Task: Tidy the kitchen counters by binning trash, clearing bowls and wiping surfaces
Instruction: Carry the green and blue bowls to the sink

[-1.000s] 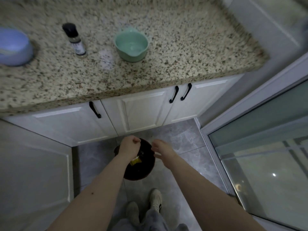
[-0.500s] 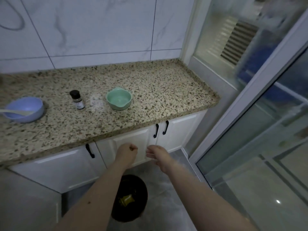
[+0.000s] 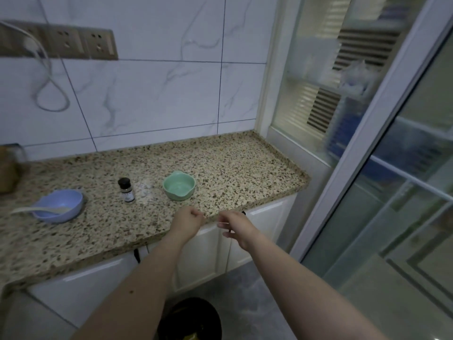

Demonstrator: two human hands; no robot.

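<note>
A green bowl sits on the speckled granite counter, near its front edge. Left of it stands a small dark-capped spice bottle. Further left is a blue bowl with a pale spoon resting in it. My left hand hovers at the counter's front edge, fingers curled into a loose fist with nothing seen in it. My right hand is just beside it in front of the cabinet doors, fingers loosely apart and empty. A black bin with yellow trash inside stands on the floor below my arms.
White cabinets with black handles run under the counter. A glass sliding door stands at the right. A brown container sits at the counter's far left. Wall sockets with a hanging white cable are on the tiled wall.
My view has tilted up from the bin on the floor to the counter and wall. Both hands rose from above the bin to the counter's front edge.
</note>
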